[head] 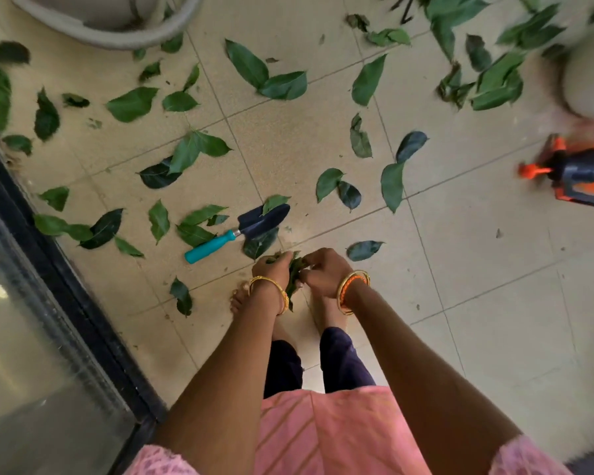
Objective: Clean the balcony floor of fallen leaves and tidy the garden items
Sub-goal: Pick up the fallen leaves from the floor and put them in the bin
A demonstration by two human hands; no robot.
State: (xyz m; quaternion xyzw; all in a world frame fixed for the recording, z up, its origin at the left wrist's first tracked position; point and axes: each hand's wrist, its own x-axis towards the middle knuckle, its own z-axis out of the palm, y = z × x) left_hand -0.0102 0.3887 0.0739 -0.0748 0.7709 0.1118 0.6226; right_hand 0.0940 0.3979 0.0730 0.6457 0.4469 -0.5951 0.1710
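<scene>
Green leaves (247, 65) lie scattered over the beige tiled balcony floor (477, 255). My left hand (273, 267) and my right hand (323, 270) meet low over the floor, both gripping a small bunch of leaves (295, 274) between them. A garden trowel (240, 231) with a teal handle and dark blade lies on the tiles just beyond and left of my hands, a leaf resting on its blade. A single leaf (362, 250) lies close to the right of my right hand.
A black door frame (48, 255) with glass runs along the left. A round grey pot (117, 25) stands at the top left, and a pale pot (590, 73) at the top right. An orange and black sprayer (576, 173) stands at the right. My bare feet (240, 299) are under my hands.
</scene>
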